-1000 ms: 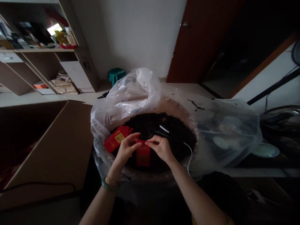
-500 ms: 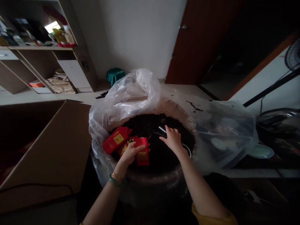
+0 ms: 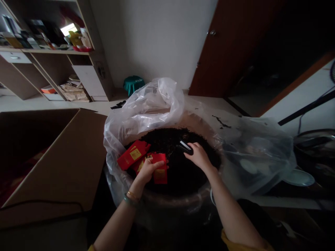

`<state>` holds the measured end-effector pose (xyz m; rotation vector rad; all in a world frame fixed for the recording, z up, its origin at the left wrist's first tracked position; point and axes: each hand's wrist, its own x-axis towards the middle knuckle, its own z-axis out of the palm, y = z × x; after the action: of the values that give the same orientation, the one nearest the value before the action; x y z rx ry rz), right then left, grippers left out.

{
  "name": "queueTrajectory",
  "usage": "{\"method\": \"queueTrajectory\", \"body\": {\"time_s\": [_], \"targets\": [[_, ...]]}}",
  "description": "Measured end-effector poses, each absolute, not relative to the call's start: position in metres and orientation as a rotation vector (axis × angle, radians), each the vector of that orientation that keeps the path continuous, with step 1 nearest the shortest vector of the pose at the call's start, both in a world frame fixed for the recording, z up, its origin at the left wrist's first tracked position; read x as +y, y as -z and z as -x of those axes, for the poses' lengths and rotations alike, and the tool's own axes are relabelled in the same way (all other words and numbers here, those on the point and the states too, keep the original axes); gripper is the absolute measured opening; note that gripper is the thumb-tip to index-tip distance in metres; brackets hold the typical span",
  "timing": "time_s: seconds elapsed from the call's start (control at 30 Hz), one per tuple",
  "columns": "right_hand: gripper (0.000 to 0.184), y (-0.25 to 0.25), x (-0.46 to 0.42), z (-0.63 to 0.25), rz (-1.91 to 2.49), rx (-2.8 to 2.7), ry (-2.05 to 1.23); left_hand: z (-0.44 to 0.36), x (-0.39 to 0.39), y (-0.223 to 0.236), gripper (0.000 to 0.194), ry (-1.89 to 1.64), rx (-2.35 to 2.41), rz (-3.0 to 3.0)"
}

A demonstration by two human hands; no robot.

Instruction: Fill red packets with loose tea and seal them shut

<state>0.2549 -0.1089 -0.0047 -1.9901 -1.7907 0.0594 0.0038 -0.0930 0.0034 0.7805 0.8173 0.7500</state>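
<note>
Now a red packet [image 3: 160, 177] is pinched by the left hand [image 3: 147, 171] over the near half of the tub [image 3: 195, 121], while right of the tub's middle a black device [image 3: 189, 151] has just been grasped by the right hand [image 3: 201, 157], leaving both hands occupied. More red packets [image 3: 127, 159] are piled on dark flakes [image 3: 180, 176] at the tub's left side; plastic [image 3: 153, 108] is draped around the tub, and a cardboard box [image 3: 78, 146] is set farther left.

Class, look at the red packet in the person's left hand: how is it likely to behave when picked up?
The red packet is probably light, since it looks thin and the left hand alone holds it. Its flat face and straight edges suggest moderate stiffness, though it may crease. Being flat, it seems unlikely to roll.
</note>
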Motion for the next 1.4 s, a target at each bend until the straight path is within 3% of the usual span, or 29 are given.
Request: {"method": "queueTrajectory", "body": {"time_s": [0.3,0.53,0.7,1.0,1.4], "targets": [[0.047,-0.056,-0.117,-0.206,1.491,-2.041,-0.659,-0.004,-0.092,0.010,0.041,-0.763,0.794,-0.956],[0.022,-0.069,-0.112,-0.180,1.570,-2.138,-0.648,-0.003,-0.095,0.004,0.040,-0.693,0.784,-0.971],[0.025,-0.061,-0.110,-0.180,1.650,-2.089,-0.578,-0.003,-0.097,0.006,0.049,-0.662,0.765,-0.865],[0.035,-0.058,-0.109,-0.181,1.617,-2.045,-0.720,-0.007,-0.095,0.008,0.044,-0.763,0.766,-0.915],[0.026,-0.046,-0.110,-0.174,1.598,-2.013,-0.664,-0.006,-0.095,0.014,0.043,-0.716,0.842,-0.964]]}}
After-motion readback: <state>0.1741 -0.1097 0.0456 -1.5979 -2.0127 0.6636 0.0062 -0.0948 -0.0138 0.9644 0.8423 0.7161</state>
